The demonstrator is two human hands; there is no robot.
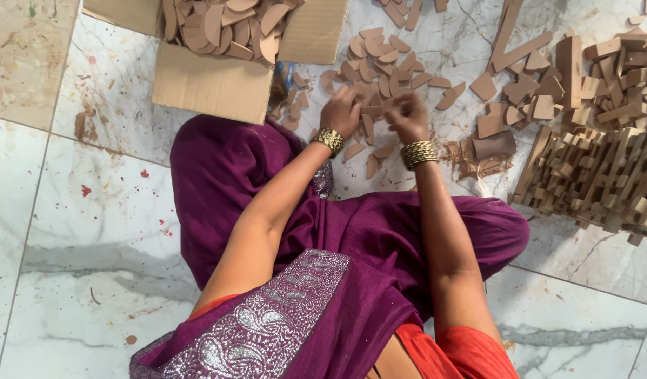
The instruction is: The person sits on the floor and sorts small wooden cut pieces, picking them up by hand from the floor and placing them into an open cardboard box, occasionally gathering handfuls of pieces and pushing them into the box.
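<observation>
Over the scatter of flat brown pieces (379, 67) on the marble floor (92, 210), your left hand (341, 112) curls its fingers onto the pile while your right hand (406, 116) pinches one small piece, both just ahead of your knees.

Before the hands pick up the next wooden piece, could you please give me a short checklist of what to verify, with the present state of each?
1. Both hands over the pile: ok; left hand and right hand rest among the flat wooden pieces on the floor.
2. Pieces left to sort: ok, many lie loose.
3. Cardboard box open and within reach: ok, flaps down, pieces inside.
4. Room in the box: cannot tell, the top is cut off.
5. Stack of wooden blocks clear of the hands: ok, apart on the right.
6. What each hand grips: cannot tell, the fingers blur.
</observation>
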